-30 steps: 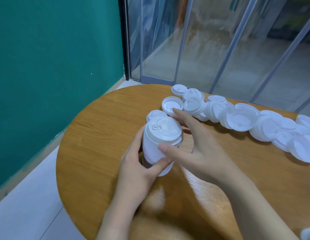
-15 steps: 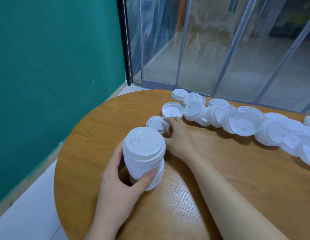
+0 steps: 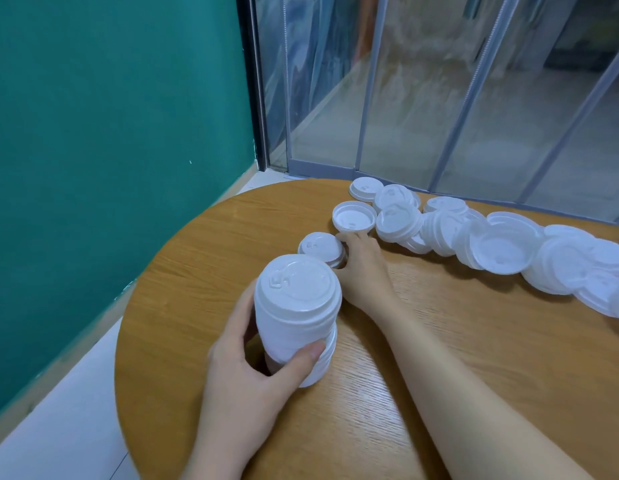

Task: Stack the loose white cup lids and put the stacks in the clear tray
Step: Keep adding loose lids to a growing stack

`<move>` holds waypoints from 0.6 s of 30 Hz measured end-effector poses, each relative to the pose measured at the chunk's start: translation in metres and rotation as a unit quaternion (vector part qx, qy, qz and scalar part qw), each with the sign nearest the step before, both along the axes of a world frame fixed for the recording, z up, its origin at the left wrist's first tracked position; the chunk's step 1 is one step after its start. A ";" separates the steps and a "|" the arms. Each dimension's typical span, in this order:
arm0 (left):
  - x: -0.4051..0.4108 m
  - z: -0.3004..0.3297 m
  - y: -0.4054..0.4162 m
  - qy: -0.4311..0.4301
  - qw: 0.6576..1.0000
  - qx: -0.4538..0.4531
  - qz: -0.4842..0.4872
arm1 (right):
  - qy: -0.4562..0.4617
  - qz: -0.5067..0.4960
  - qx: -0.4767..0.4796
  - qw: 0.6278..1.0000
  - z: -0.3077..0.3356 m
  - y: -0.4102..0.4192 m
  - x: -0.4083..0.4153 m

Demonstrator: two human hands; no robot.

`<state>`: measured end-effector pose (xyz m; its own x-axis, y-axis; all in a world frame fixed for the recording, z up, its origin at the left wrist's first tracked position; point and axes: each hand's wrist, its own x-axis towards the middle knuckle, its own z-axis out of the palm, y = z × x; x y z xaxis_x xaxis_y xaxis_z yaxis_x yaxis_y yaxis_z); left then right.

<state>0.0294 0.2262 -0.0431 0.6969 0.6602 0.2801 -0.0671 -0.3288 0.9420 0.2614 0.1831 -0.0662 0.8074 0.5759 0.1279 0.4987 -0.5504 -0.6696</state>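
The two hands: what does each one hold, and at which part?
Left hand grips the stack of lids around its lower side. Right hand pinches the small lid at its right edge.

Round wooden table (image 3: 422,358), warm oak grain, curved edge sweeping along the left. On it, near the left edge, a tall stack of white lids (image 3: 297,317) stands upright. Just beyond that, a small short stack (image 3: 320,248), dome side up. Farther back, a single lid (image 3: 354,218) lies upside down, hollow showing. From there a long, loose row of lids (image 3: 502,244) runs off to the right, overlapping and tilted against each other, reaching the right edge of view.
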 end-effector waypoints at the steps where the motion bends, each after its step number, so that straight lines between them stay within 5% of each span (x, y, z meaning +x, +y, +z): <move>1: 0.000 0.001 0.000 0.000 1.000 -0.001 -0.001 | 0.037 0.000 0.043 0.998 0.005 -0.004 -0.002; 8: 0.000 0.000 0.000 0.008 1.000 -0.013 -0.005 | 0.111 0.025 0.178 0.977 0.063 -0.036 -0.019; 18: 0.000 0.004 -0.003 0.010 1.000 -0.020 -0.010 | 0.033 0.127 0.128 0.983 0.121 -0.080 -0.076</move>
<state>0.0291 0.2232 -0.0389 0.7157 0.6561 0.2394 -0.0539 -0.2899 0.9555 0.1850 0.1027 0.0545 0.6527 0.7161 0.2475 0.5493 -0.2223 -0.8055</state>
